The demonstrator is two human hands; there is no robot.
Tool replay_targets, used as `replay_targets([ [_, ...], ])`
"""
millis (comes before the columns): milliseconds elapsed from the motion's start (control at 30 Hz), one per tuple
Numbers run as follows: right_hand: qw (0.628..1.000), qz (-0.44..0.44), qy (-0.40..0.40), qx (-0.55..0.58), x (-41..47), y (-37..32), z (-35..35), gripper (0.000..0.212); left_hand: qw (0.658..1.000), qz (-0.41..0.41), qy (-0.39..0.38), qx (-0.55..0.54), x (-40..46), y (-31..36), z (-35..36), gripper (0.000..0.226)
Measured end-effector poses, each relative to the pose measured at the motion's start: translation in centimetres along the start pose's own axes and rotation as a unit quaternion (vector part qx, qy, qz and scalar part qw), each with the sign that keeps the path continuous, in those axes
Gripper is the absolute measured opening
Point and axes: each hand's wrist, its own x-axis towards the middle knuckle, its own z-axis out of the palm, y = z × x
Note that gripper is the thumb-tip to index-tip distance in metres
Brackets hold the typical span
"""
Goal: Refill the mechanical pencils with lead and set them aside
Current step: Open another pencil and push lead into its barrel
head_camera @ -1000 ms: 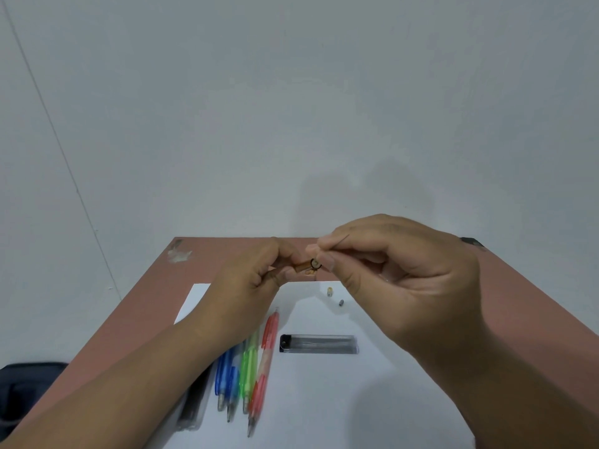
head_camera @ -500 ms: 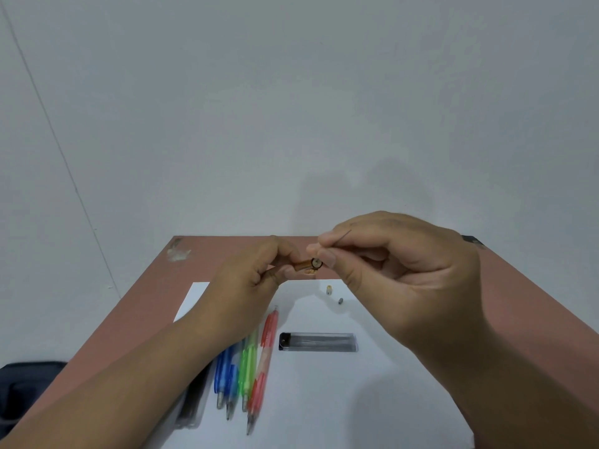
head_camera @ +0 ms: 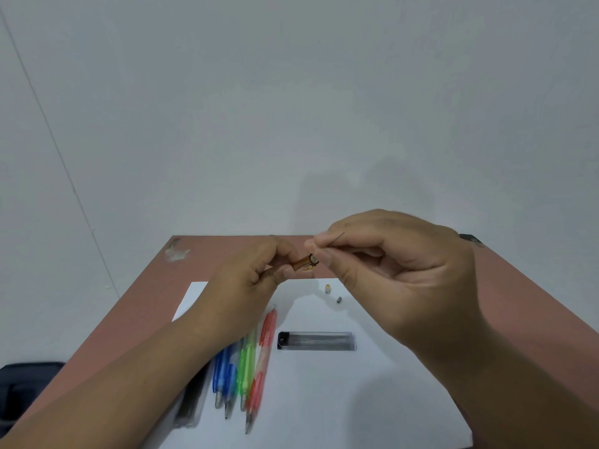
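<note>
Two hands: raised over the white paper sheet [head_camera: 324, 400].
Left hand [head_camera: 249, 280]: grips the amber translucent mechanical pencil [head_camera: 304, 262], open end rightward.
Right hand [head_camera: 398, 270]: pinches a thin dark lead [head_camera: 340, 235] at that end.
Paper: clear plastic lead case [head_camera: 317, 341]; red mechanical pencil [head_camera: 264, 358].
</note>
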Motion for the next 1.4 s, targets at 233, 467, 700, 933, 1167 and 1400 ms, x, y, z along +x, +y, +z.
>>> replay_targets([
  [233,1.000,0.008,0.010,-0.026,0.0,0.6,0.2,0.009,1.000,0.004,0.004,0.011,0.0,0.0,-0.1,0.032],
  [467,0.973,0.213,0.014,0.086,0.0,0.4,0.5,0.023,1.000,-0.022,0.008,0.011,0.0,0.3,-0.1,0.026],
  [700,0.932,0.361,-0.004,0.036,0.4,0.6,0.2,0.034,0.988,-0.113,-0.008,-0.102,0.1,0.1,0.1,0.021],
  [933,0.840,0.408,-0.230,-0.274,-0.8,3.8,-0.2,0.024,0.983,-0.148,0.012,-0.108,0.3,-0.5,0.2,0.019],
  [1167,0.761,0.422,-0.385,-0.306,-0.1,4.2,0.2,0.026,0.988,-0.155,0.008,-0.025,0.1,0.1,-0.1,0.020],
  [1400,0.801,0.365,-0.342,-0.329,-1.3,4.6,-0.2,0.017,0.991,-0.128,0.033,0.026,0.3,0.5,-0.6,0.032],
])
